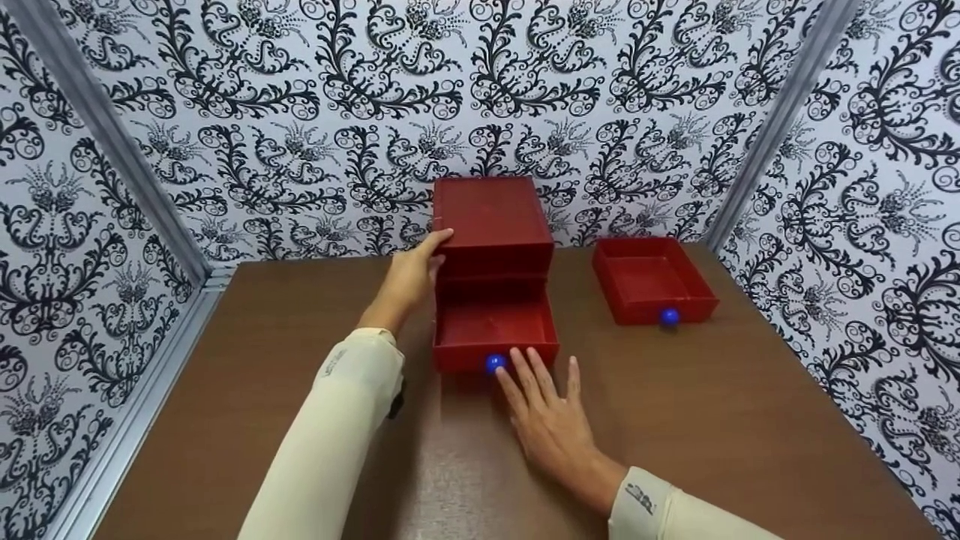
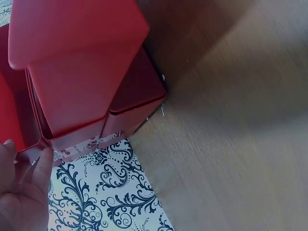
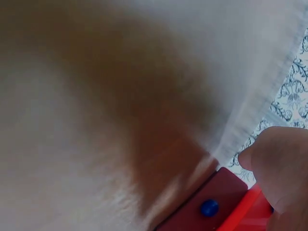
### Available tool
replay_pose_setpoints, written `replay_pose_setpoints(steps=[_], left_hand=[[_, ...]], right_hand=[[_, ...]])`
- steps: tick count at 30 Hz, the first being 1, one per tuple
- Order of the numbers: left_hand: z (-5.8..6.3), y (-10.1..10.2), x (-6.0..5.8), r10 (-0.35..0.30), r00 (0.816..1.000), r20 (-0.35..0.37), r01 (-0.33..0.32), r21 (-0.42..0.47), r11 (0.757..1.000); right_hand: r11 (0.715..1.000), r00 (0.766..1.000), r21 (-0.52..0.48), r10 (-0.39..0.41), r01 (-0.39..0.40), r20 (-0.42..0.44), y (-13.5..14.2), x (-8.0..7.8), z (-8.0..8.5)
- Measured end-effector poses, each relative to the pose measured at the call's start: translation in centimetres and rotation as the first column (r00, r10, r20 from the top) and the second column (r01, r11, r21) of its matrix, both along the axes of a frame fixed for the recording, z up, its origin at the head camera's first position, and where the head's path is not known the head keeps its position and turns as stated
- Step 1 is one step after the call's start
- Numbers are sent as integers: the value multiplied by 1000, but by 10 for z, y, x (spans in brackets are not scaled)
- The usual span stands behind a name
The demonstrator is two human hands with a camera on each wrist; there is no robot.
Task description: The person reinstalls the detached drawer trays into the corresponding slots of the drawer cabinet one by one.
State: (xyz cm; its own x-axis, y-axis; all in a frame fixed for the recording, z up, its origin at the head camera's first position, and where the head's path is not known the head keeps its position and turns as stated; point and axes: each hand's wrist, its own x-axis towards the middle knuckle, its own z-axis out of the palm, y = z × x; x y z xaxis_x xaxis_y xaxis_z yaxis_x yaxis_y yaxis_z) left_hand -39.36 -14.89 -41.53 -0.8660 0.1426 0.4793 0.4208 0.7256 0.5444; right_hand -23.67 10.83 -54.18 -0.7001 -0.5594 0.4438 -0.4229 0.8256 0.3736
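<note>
A red drawer cabinet stands at the back middle of the brown table. Its lower drawer is pulled part way out, with a blue knob on the front; the upper slot is a dark gap. My left hand holds the cabinet at its left side near the front top corner; in the left wrist view only the fingers at its edge show. My right hand has its fingers straight and spread, the tips touching the drawer front beside the knob. The right wrist view is mostly blurred by sleeve and skin.
A separate red drawer lies to the right of the cabinet, its blue knob facing me. Patterned wall panels enclose the table at the back and sides. A metal rail runs along the left edge.
</note>
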Motion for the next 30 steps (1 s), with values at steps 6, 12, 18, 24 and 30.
replay_pose_setpoints(steps=[6,12,18,24,30], left_hand=[[3,1,1,14,1000,28,-14,-14,1000],[5,1,3,13,1000,19,-13,-14,1000],[6,-1,2,17,999,35,-17,-7,1000],[5,0,4,20,999,38,-21,1,1000],[4,2,3,20,999,33,-20,-3,1000]], right_hand=[[999,998,24,-28,27,49,-1,-13,7],[997,994,52,-62,57,95,-3,-25,12],[998,991,20,-60,58,120,-5,-37,15],[996,986,-4,-88,89,139,-7,-54,17],[997,998,-52,-50,53,46,-13,-58,18]])
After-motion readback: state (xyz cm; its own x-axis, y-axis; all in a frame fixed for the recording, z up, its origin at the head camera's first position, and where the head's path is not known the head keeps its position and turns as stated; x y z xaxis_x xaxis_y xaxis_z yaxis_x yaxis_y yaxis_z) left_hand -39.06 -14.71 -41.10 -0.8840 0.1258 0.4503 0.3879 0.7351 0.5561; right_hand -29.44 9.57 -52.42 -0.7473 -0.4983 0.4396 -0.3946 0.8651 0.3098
